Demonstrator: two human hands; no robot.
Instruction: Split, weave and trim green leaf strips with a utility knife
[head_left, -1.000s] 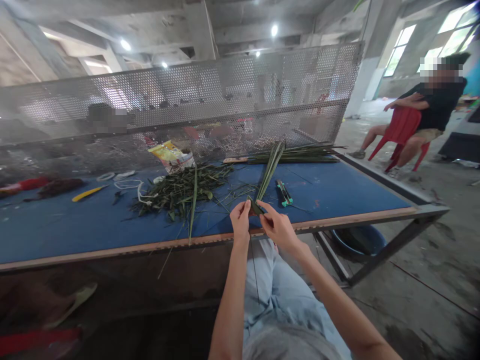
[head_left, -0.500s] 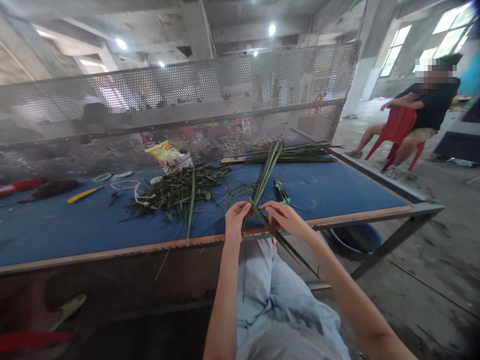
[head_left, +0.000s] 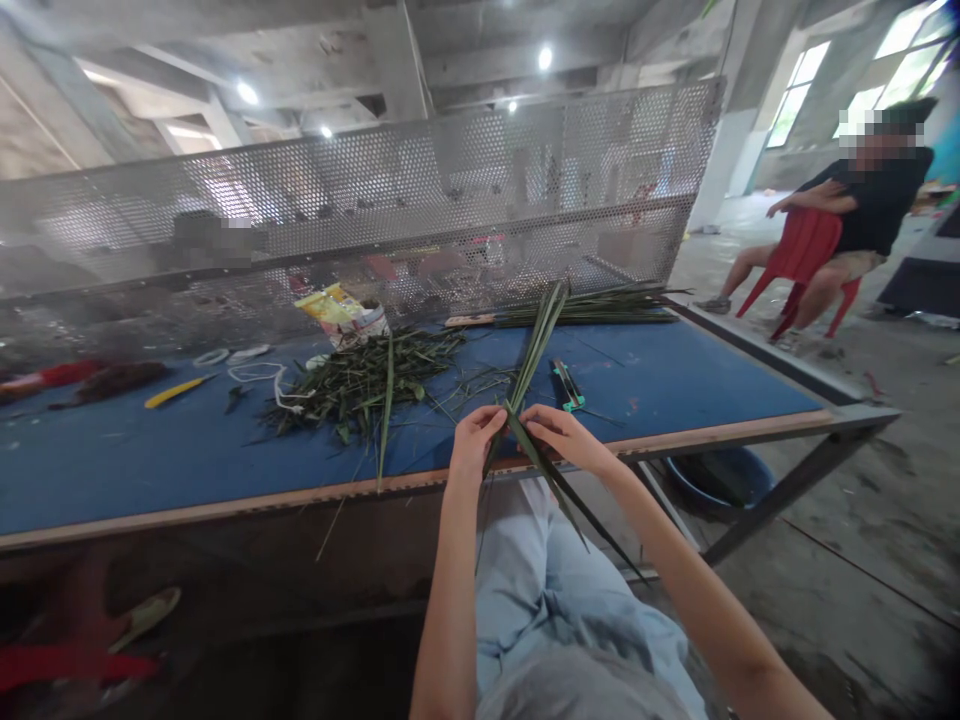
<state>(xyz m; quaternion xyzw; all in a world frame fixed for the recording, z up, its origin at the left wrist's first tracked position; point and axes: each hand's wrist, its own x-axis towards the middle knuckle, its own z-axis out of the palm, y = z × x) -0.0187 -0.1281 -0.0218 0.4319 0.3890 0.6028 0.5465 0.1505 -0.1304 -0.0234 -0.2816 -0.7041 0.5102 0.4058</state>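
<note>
Long green leaf strips (head_left: 538, 345) rise from between my hands toward the back of the blue table, and their loose ends hang down over my lap. My left hand (head_left: 480, 432) pinches the strips where they cross at the table's front edge. My right hand (head_left: 564, 434) is closed on the strips just to the right of the crossing; its fingertips are partly hidden behind a leaf. Behind my right hand lies a dark cutter with green ends (head_left: 568, 385). A heap of cut leaf pieces (head_left: 360, 385) sits left of my hands.
More long leaves (head_left: 592, 307) lie along the table's back edge, below a perforated metal screen (head_left: 465, 200). A yellow knife (head_left: 176, 391), white cord (head_left: 259, 373) and yellow bag (head_left: 337, 312) are leftward. A person sits on a red chair (head_left: 808, 245); a blue basin (head_left: 720, 475) is under the table.
Both hands stay at the leaf crossing. My right fingers have shifted slightly left, closer to my left hand, and the hanging leaf ends have swung a little. The view has moved slightly.
</note>
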